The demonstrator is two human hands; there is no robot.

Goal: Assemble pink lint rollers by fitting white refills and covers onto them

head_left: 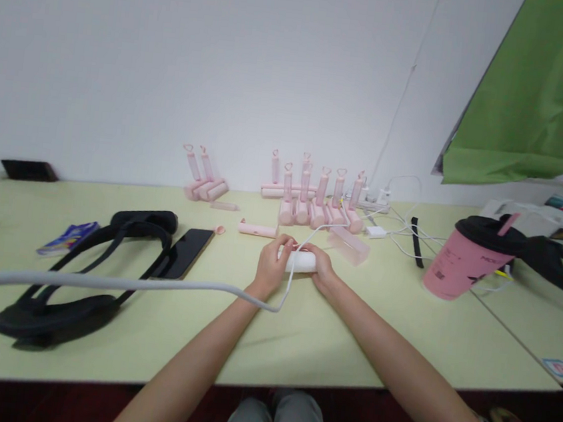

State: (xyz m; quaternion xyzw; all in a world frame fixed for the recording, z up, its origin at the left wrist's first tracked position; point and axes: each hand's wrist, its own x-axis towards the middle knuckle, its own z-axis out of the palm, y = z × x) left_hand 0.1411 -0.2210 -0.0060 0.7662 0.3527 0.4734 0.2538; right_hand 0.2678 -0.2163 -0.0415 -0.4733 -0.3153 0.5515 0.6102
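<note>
Two hands closed on one white cylindrical roller (302,261) at mid-worktop (326,357): left hand (270,268) curled over its left end, right hand (322,267) cupping its right end. White cable (103,279) crosses just before the left wrist, then rises between the hands. Pink plastic rollers (312,207) stand grouped behind, clear pink box (348,245) just beyond the right hand. Farther right, pink cup with black lid (468,257). Left of hands: black phone (184,252), black padded strap (53,321).
</note>
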